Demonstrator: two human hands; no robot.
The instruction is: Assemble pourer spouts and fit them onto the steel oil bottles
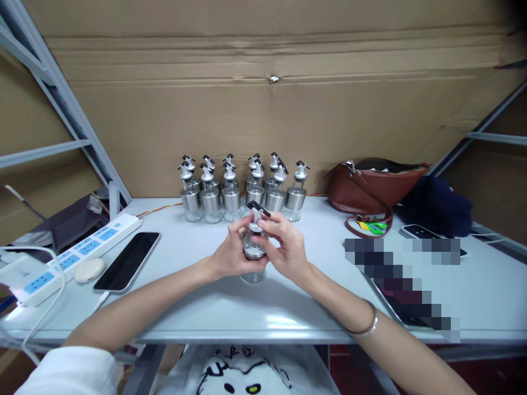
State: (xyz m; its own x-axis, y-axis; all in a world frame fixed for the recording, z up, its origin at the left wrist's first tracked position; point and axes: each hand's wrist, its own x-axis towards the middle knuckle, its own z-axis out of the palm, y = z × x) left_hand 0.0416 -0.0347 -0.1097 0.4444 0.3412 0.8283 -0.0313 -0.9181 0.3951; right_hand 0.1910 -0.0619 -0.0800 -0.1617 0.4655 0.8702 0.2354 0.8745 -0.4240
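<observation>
A small glass bottle [253, 248] with a metal sleeve and a black-and-silver pour spout stands on the white table [230, 307] in the middle. My left hand [231, 253] wraps round its left side. My right hand [284, 247] grips its right side, fingers curled at the neck just under the spout. Both hands are closed on this bottle. Behind it, near the cardboard wall, stand several matching bottles [242, 189] in a tight group.
A dark phone [127, 260], a white power strip [78, 249] and a small oval white object [89, 269] lie at the left. A brown bag [373, 186], dark cloth [438, 206] and another phone [420, 232] sit at the right. A blurred patch covers part of the right side.
</observation>
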